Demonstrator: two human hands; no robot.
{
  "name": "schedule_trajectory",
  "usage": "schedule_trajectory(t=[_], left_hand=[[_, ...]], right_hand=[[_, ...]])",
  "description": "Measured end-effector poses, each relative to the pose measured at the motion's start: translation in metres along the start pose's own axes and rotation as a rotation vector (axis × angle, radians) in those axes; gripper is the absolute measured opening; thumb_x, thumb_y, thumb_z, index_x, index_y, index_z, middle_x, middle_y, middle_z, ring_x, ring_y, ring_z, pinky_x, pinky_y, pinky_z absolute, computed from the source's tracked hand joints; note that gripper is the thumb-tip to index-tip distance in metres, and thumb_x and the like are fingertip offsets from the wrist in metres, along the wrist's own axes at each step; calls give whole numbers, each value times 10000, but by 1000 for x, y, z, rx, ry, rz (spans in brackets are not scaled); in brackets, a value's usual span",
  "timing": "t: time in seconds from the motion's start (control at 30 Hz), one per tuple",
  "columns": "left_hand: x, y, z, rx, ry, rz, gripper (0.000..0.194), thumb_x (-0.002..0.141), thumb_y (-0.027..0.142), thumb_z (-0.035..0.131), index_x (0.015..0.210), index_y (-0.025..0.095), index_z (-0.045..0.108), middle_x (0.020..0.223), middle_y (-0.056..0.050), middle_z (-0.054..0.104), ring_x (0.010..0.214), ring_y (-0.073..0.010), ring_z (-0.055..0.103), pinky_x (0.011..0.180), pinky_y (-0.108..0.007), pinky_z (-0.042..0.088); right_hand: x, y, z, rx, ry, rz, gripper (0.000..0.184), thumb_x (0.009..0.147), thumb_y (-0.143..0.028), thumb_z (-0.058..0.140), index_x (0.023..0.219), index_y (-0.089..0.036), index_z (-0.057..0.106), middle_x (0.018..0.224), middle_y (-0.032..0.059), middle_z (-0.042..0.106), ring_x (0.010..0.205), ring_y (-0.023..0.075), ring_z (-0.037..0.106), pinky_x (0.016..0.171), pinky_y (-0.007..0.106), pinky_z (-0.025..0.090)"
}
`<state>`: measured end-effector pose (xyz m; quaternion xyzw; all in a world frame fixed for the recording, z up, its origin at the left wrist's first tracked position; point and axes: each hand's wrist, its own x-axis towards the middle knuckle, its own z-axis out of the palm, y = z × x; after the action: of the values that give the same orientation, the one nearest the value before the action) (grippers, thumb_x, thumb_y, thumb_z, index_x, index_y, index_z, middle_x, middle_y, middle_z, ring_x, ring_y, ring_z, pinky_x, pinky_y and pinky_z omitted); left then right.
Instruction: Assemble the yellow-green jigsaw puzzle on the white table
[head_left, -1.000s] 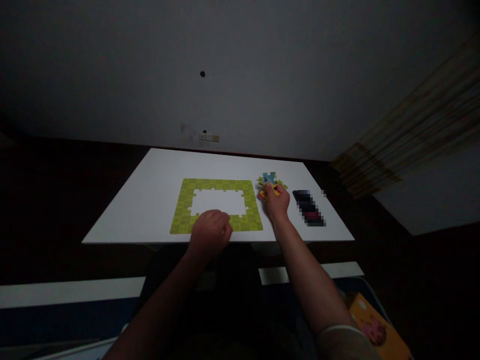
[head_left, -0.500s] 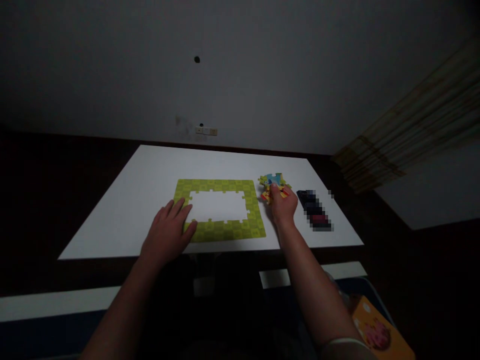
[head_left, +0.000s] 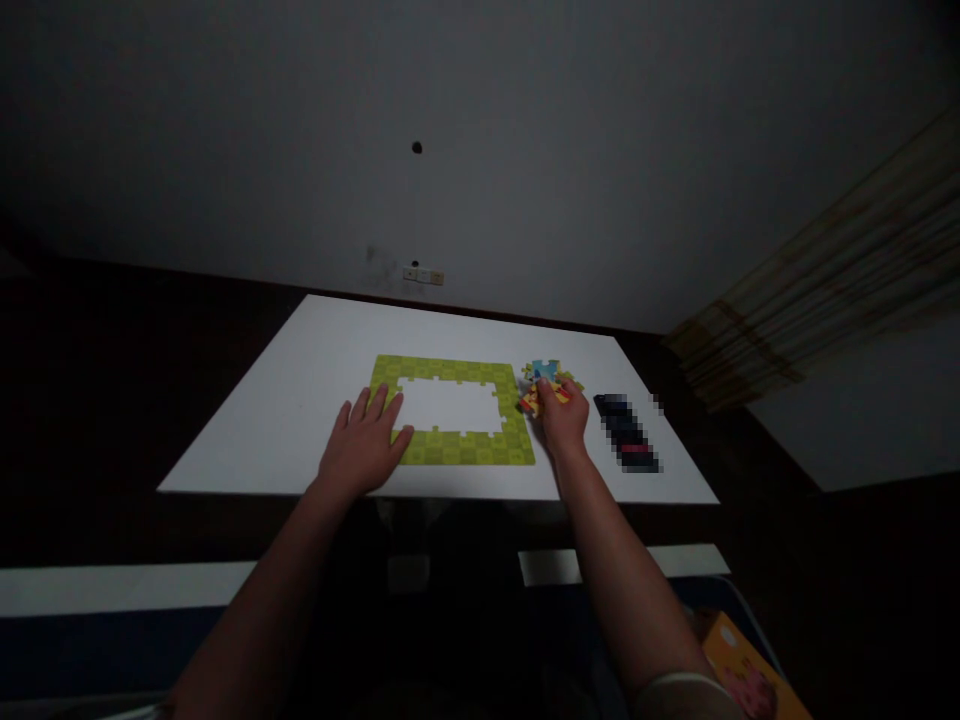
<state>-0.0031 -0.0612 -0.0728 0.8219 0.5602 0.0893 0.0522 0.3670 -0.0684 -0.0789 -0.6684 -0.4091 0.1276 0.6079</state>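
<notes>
A yellow-green jigsaw frame [head_left: 457, 450] with a bare middle lies flat on the white table [head_left: 300, 380]. My left hand [head_left: 365, 445] lies open and flat on the table, its fingertips on the frame's near left corner. To the right of the frame sits a small heap of loose coloured puzzle pieces [head_left: 546, 377]. My right hand [head_left: 562, 416] reaches into that heap, fingers curled on the pieces; I cannot make out whether it has one pinched.
A dark blurred-out object [head_left: 626, 432] lies on the table right of my right hand. An orange box [head_left: 739, 678] with a pink picture sits low at the right, off the table. A striped curtain [head_left: 825, 290] hangs at the right. The room is dim.
My left hand went from a fist at the frame's near edge to an open palm on its left corner. The right hand stayed at the heap of pieces.
</notes>
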Motion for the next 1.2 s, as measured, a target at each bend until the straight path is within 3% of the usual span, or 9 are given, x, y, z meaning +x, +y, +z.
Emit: schedule_trajectory(t=[0.23,0.37,0.47,0.57,0.67,0.77,0.9,1.1,1.2], left_hand=[[-1,-9,1,-250,217,93,577,1120,444,533,1577,115,660,1701,-231,618,1651,-431,488,1376,-661,397],[-11,-12,-5,-628,347,145,454,1086,417,609,1460,193,735,1507,-180,744,1492,-392,622,1333,-655,464],[-25,8,-7,-1040,336,116,585,1079,491,694,1607,246,631,1657,-174,644,1568,-389,585,1364,-634,431],[-35,42,-4,-1556,328,59,911,1013,598,805,1784,338,395,1889,-143,369,1695,-404,457,1401,-601,391],[-35,65,-2,-1900,303,-136,819,1026,587,802,1742,387,458,1807,-89,517,1722,-330,437,1426,-501,369],[-27,61,-2,-2121,260,-276,712,1026,526,802,1671,355,553,1637,-97,694,1634,-317,565,1366,-498,472],[-16,31,-5,-2181,171,-296,668,943,479,879,1538,248,683,1540,-148,759,1482,-345,696,1222,-529,613],[-7,-13,-19,-1706,-133,-188,669,735,546,1053,1269,205,838,1306,-153,862,1139,-361,844,938,-478,700],[-3,-23,-21,-1544,-121,-120,627,751,605,1026,1170,171,851,1112,-147,886,984,-318,851,907,-447,683]], right_hand=[[-13,-18,2,-129,-66,-215,374,991,-580,717,995,-224,830,926,117,856,828,284,786,792,429,636],[-43,-46,24,-237,-301,-564,310,1049,-525,699,1061,-271,877,930,108,863,876,293,823,851,429,654],[-81,-77,53,-170,-401,-740,277,1118,-440,649,1160,-301,885,1120,110,890,1029,307,847,917,452,672],[-124,-105,84,-94,-429,-765,309,1146,-330,586,1311,-286,844,1235,101,874,1142,294,826,1005,458,666],[-155,-120,106,-100,-512,-706,464,1150,-246,495,1567,-221,695,1466,139,791,1325,311,734,1131,515,605],[-161,-119,114,-145,-660,-670,544,1128,-250,535,1667,-236,615,1562,131,739,1354,343,659,1153,578,552],[-143,-104,117,-83,-708,-570,400,1139,-324,571,1485,-328,773,1461,71,802,1371,338,636,1170,586,511],[-123,-81,125,170,-498,-370,256,1081,-399,619,1159,-262,820,1166,103,853,1088,294,774,1000,480,611],[-123,-74,126,206,-496,-283,260,1064,-450,651,1160,-267,808,1131,94,849,1046,285,789,947,446,624]])
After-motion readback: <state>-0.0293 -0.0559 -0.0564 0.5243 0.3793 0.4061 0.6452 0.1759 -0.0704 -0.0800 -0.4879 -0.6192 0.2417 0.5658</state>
